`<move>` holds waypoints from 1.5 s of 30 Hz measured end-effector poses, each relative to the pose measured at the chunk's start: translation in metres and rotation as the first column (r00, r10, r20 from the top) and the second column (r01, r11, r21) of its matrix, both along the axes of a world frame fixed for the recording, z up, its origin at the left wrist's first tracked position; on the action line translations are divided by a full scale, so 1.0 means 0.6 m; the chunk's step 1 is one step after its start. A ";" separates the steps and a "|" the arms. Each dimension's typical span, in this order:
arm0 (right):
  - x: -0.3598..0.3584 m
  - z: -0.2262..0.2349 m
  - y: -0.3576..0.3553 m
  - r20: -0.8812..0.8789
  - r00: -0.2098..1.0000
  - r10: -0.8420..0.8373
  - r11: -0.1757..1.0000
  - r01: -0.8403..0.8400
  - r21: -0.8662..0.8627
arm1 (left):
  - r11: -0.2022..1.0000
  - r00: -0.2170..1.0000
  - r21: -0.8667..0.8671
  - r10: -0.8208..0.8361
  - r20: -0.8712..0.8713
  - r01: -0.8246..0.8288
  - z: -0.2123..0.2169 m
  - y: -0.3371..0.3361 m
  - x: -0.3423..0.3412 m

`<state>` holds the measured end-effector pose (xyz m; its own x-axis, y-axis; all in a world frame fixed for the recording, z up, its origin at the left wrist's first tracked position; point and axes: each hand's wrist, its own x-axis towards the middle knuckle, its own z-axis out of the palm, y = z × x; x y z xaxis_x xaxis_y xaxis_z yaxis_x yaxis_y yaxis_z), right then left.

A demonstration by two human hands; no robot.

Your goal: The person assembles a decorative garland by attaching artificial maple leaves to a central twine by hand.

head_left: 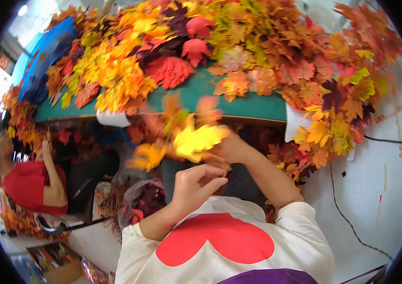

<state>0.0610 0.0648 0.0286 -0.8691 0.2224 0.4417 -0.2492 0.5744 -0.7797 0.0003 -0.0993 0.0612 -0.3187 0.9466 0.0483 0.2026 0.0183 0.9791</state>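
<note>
My right hand (231,149) is closed on a blurred sprig of yellow and orange artificial leaves (186,137), held up in front of the table edge. Just below it, my left hand (196,182) has its fingers curled near the sprig's stem; whether it grips the stem is unclear. Both forearms rise from my white shirt with a red shape on it.
A green table (253,105) carries heaps of red, orange and yellow artificial leaves (172,57). More leaves hang off the right edge (338,118). A person in red (30,182) sits at the left. A clear bag of dark leaves (141,199) sits below. A black cable (343,208) crosses the white floor.
</note>
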 end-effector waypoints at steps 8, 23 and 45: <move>0.088 0.078 0.106 0.147 0.745 -0.651 0.754 0.656 0.016 | 0.975 0.466 -0.035 0.135 0.875 -0.218 -0.032 0.031 -0.048; 0.233 0.003 0.394 0.121 -0.031 -0.992 0.026 0.897 0.442 | 0.996 0.780 -0.003 0.069 0.622 -0.086 -0.031 0.082 -0.045; 0.230 0.103 0.440 -0.467 0.134 -0.874 0.060 0.983 0.171 | 0.981 0.656 -0.160 0.191 0.730 -0.107 -0.032 0.092 -0.080</move>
<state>0.1993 0.3289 0.0903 0.0484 0.5598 0.8272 0.6261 0.6283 -0.4618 -0.0477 -0.0443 0.0420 -0.3461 0.8695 -0.3525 -0.6002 0.0836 0.7955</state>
